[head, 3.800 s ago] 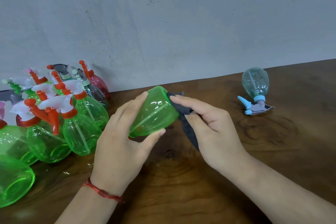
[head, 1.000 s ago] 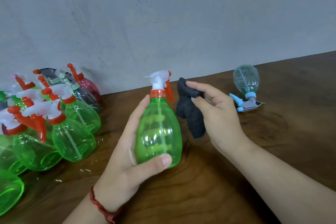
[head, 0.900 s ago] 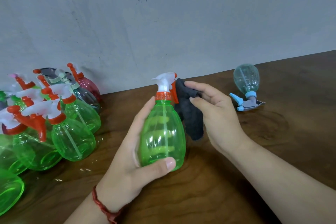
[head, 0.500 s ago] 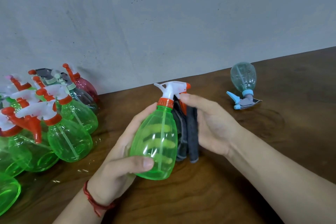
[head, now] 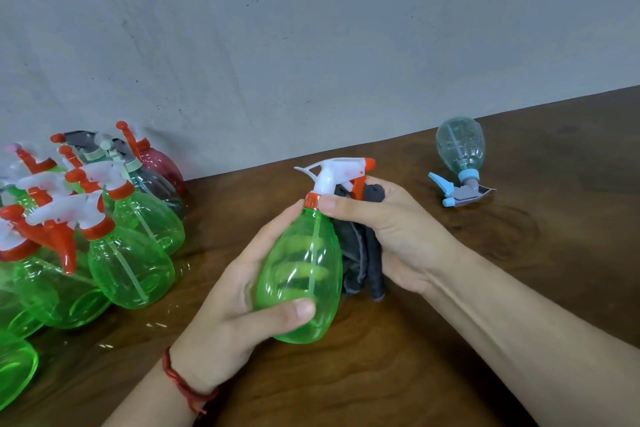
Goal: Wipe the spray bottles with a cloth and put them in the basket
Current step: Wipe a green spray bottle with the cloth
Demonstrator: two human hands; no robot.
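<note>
Green spray bottle (head: 304, 274) stands nearly upright over the table (head: 381, 385), head up, nozzle (head: 369, 164) pointing right. My left hand (head: 228, 315) wraps its belly, and my right hand (head: 398, 229) pinches the grey cloth (head: 363, 263) against its neck; a second ago they were apart.

You have the green spray bottle (head: 301, 274) nearly upright in your left hand (head: 228, 315), white-and-orange nozzle up, the dark grey cloth (head: 363, 253) bunched against its neck and side in your right hand (head: 405, 236), and a pale blue bottle (head: 460, 149) lying well apart.
</note>
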